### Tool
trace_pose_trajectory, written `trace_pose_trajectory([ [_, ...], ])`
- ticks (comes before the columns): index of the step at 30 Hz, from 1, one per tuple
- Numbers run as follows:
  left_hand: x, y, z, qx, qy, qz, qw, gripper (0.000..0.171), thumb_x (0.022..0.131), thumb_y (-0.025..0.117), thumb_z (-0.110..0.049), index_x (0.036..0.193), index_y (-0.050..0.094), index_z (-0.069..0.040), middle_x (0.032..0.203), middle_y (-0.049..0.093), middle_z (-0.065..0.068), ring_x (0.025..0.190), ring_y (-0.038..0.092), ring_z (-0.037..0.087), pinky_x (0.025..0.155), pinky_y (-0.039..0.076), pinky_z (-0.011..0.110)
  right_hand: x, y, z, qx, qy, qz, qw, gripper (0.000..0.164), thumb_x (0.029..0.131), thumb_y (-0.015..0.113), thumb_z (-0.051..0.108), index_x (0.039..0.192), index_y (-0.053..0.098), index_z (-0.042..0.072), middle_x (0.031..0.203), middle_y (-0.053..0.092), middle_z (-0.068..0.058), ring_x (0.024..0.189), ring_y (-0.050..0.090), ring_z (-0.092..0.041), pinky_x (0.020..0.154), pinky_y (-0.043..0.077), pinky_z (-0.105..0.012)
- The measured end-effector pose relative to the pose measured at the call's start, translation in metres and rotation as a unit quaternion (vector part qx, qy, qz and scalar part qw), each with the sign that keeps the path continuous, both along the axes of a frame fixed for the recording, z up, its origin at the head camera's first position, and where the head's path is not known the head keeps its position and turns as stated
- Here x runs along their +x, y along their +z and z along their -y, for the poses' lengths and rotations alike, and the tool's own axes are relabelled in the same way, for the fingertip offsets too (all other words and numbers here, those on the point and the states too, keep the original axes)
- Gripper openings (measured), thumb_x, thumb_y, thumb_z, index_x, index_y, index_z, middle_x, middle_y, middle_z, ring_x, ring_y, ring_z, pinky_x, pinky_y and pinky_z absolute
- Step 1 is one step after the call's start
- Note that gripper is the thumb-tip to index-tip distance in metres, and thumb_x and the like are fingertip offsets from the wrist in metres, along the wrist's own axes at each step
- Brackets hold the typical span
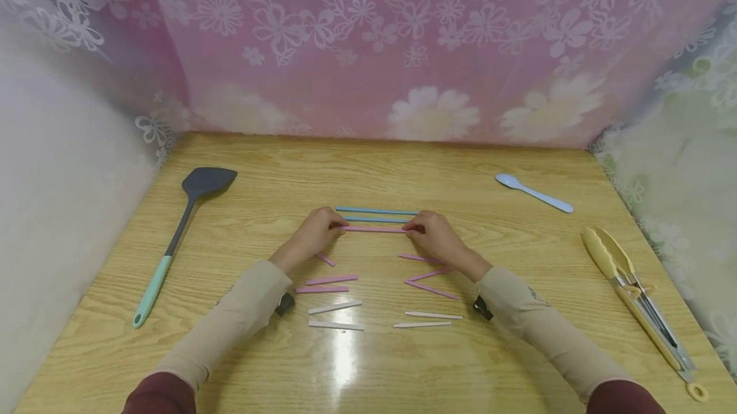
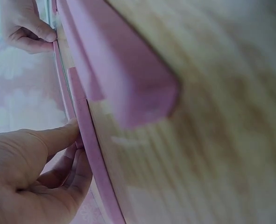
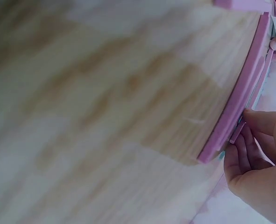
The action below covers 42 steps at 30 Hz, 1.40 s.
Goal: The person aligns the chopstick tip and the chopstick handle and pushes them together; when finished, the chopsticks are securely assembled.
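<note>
Both hands hold one long pink stick (image 1: 374,230) level between them, close to the tabletop. My left hand (image 1: 318,231) pinches its left end with thumb and fingers. At the other end, my right hand (image 1: 437,235) pinches it the same way. Just beyond lie two blue sticks, a far one (image 1: 377,211) and a nearer one (image 1: 374,219), roughly parallel to the pink one. In the left wrist view, loose pink sticks (image 2: 138,88) loom large beside the left hand (image 2: 30,177). The right wrist view has a pink stick (image 3: 236,93) next to the right hand (image 3: 264,158).
Nearer my body, several short pink sticks (image 1: 328,289) lie below both forearms, with white sticks (image 1: 336,326) in two pairs. A spatula (image 1: 178,228) is at the left. On the right are a light blue spoon (image 1: 535,193) and yellow-tipped tongs (image 1: 639,299). A floral curtain (image 1: 403,49) borders the table's back.
</note>
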<state>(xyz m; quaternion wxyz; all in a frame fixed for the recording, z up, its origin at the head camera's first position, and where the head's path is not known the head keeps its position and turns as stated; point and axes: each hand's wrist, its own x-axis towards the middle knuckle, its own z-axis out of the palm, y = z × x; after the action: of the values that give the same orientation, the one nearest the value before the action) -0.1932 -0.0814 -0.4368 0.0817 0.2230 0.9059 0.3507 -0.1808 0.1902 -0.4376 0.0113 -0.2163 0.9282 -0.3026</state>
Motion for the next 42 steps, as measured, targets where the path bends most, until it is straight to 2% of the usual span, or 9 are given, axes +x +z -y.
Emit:
trace_pose_trajectory([
  [18,0.003,0.004,0.001,0.001,-0.005,-0.006,1.0,0.015,0.089,0.063,0.0,0.101,0.069,0.006,0.096,0.064,0.015,0.085,0.06,0.023,0.077,0.054,0.03,0.002,0.007,0.002,0.008,0.008,0.007,1.0,0.01,0.086,0.066,0.0,0.094,0.071,-0.004,0.085,0.065,-0.011,0.077,0.058,-0.021,0.07,0.051,-0.035],
  [22,0.003,0.007,0.005,0.006,-0.002,-0.004,1.0,0.017,0.089,0.064,-0.001,0.104,0.069,0.004,0.098,0.064,0.015,0.088,0.059,0.024,0.08,0.053,0.032,0.003,0.007,-0.001,-0.007,0.002,0.018,1.0,0.01,0.087,0.067,0.003,0.095,0.072,-0.002,0.088,0.066,-0.01,0.081,0.059,-0.022,0.074,0.052,-0.036],
  [27,0.004,0.014,0.017,0.024,0.006,-0.005,0.9997,0.02,0.091,0.061,-0.002,0.11,0.067,0.002,0.107,0.064,0.014,0.094,0.06,0.026,0.083,0.053,0.036,0.006,0.014,-0.007,-0.037,-0.026,0.04,0.998,0.014,0.089,0.066,0.008,0.098,0.071,-0.002,0.092,0.066,-0.011,0.087,0.06,-0.025,0.077,0.052,-0.04],
  [30,0.007,0.019,0.028,0.043,-0.008,-0.012,0.999,0.022,0.092,0.06,-0.003,0.113,0.066,0.002,0.109,0.065,0.014,0.097,0.06,0.026,0.087,0.052,0.039,0.01,0.02,-0.011,-0.047,-0.035,0.05,0.997,0.019,0.089,0.067,0.012,0.101,0.07,-0.002,0.095,0.066,-0.013,0.087,0.06,-0.026,0.077,0.052,-0.041],
  [32,0.01,0.02,0.035,0.059,-0.018,-0.003,0.9981,0.024,0.093,0.06,-0.007,0.115,0.066,0.001,0.112,0.065,0.013,0.101,0.059,0.027,0.09,0.05,0.043,0.013,0.023,-0.015,-0.052,-0.038,0.062,0.996,0.022,0.09,0.067,0.015,0.103,0.07,-0.002,0.096,0.066,-0.013,0.087,0.06,-0.026,0.078,0.052,-0.04],
  [36,0.016,0.018,0.048,0.083,-0.036,0.032,0.9954,0.026,0.094,0.06,-0.015,0.116,0.066,-0.002,0.119,0.063,0.014,0.114,0.055,0.032,0.097,0.046,0.05,0.021,0.026,-0.023,-0.055,-0.046,0.105,0.992,0.024,0.091,0.065,0.018,0.107,0.069,0.001,0.097,0.065,-0.01,0.088,0.059,-0.023,0.079,0.052,-0.039],
  [38,0.018,0.013,0.053,0.095,-0.045,0.051,0.9932,0.026,0.094,0.06,-0.015,0.116,0.066,-0.002,0.121,0.062,0.016,0.116,0.055,0.035,0.095,0.048,0.05,0.026,0.026,-0.026,-0.059,-0.049,0.129,0.989,0.024,0.092,0.065,0.019,0.108,0.069,0.002,0.097,0.065,-0.009,0.088,0.059,-0.022,0.079,0.051,-0.038],
  [42,0.021,0.007,0.058,0.094,-0.059,0.051,0.9925,0.024,0.092,0.062,-0.011,0.114,0.067,-0.002,0.119,0.063,0.015,0.114,0.057,0.033,0.094,0.049,0.044,0.034,0.024,-0.03,-0.064,-0.042,0.16,0.984,0.025,0.092,0.065,0.019,0.109,0.068,0.002,0.098,0.065,-0.009,0.088,0.059,-0.021,0.079,0.051,-0.035],
])
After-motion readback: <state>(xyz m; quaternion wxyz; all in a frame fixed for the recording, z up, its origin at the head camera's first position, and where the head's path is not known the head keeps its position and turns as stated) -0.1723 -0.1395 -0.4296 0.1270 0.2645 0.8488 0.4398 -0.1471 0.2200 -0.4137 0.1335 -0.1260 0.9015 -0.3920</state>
